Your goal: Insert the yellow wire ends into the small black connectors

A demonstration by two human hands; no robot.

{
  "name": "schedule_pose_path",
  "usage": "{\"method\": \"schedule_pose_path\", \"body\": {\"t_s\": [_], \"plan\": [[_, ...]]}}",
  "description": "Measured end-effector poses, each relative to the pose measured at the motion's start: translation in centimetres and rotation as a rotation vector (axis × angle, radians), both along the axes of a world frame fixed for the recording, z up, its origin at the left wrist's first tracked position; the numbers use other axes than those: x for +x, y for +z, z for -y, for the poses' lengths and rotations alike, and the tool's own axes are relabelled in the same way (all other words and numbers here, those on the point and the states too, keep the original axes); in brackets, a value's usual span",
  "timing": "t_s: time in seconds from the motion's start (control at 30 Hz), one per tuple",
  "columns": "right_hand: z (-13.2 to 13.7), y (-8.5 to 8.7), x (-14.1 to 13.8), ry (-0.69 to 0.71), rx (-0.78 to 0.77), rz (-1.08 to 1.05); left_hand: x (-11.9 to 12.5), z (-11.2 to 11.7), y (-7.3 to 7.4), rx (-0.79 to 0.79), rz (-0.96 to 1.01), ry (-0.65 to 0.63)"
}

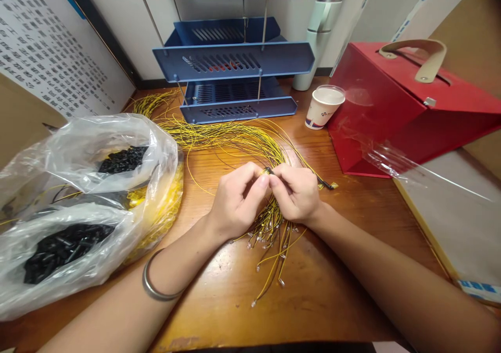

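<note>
My left hand [239, 199] and my right hand [296, 192] meet above the middle of the table, thumbs and forefingers pinched together. Between their fingertips is a small black piece [269, 171] with a bit of yellow at its left side; the fingers cover most of it. Beneath and behind the hands runs a loose bundle of thin yellow and black wires [227, 135]. Many of its ends fan out below my hands, tipped with small clear heads [282, 282]. Just right of my right hand lies a wire end with a black sleeve [327, 186] and a yellowish tip.
Clear plastic bags of small black pieces [70, 246] stand at the left, with yellow material [160, 212] beside them. Behind are a blue tiered tray [235, 63], a paper cup [324, 107] and a pale tumbler [313, 55]. A red box [376, 113] occupies the right.
</note>
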State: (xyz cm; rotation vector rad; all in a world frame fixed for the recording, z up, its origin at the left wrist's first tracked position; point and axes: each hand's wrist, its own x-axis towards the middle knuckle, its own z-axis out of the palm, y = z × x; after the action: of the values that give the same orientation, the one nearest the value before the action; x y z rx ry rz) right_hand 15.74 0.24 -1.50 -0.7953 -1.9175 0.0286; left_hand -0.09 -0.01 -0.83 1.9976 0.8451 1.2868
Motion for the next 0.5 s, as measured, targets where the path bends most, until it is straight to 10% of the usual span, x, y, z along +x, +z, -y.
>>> {"method": "schedule_pose_path", "body": {"t_s": [0.5], "plan": [[-0.13, -0.09, 0.27, -0.062, -0.110, 0.043, 0.21, 0.08, 0.34, 0.011, -0.106, 0.147]]}}
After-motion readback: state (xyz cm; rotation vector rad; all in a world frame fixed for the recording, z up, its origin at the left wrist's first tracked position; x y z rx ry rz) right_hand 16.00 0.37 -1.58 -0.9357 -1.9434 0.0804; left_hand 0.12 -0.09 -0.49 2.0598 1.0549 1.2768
